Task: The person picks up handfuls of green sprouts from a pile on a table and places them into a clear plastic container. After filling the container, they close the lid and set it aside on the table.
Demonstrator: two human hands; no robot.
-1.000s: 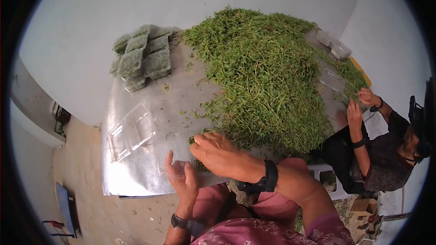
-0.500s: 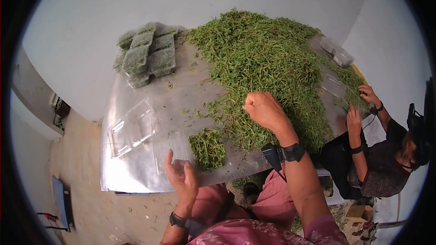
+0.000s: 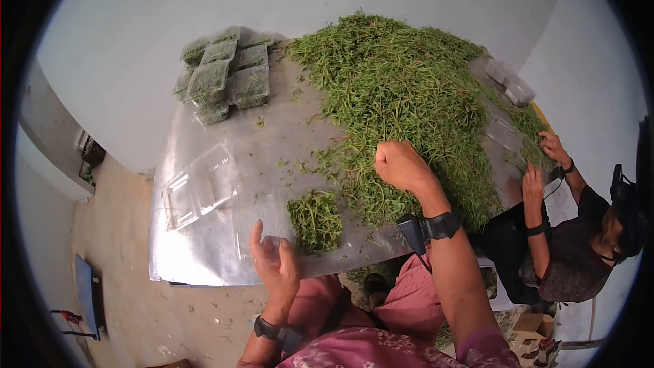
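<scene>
A large heap of cut leafy greens (image 3: 402, 82) covers the middle and back of the metal table. My right hand (image 3: 405, 165) is closed in a fist at the heap's near side, and whatever its fingers hold is hidden. Left of it, an open clear plastic clamshell box (image 3: 315, 221) is filled with greens, its lid (image 3: 255, 221) lying flat to the left. My left hand (image 3: 278, 262) is at the lid's near edge, open, fingers raised and apart.
Another open, unfilled clamshell (image 3: 199, 187) lies farther left. Filled clamshells (image 3: 208, 78) are stacked at the back left. At the right, a co-worker (image 3: 579, 252) has both hands at more greens, near clear containers (image 3: 511, 82). The table's front edge (image 3: 211, 282) runs before my lap.
The camera view has shifted slightly. My right fist remains at the heap with its fingers curled a little further under; my left hand has barely moved.
</scene>
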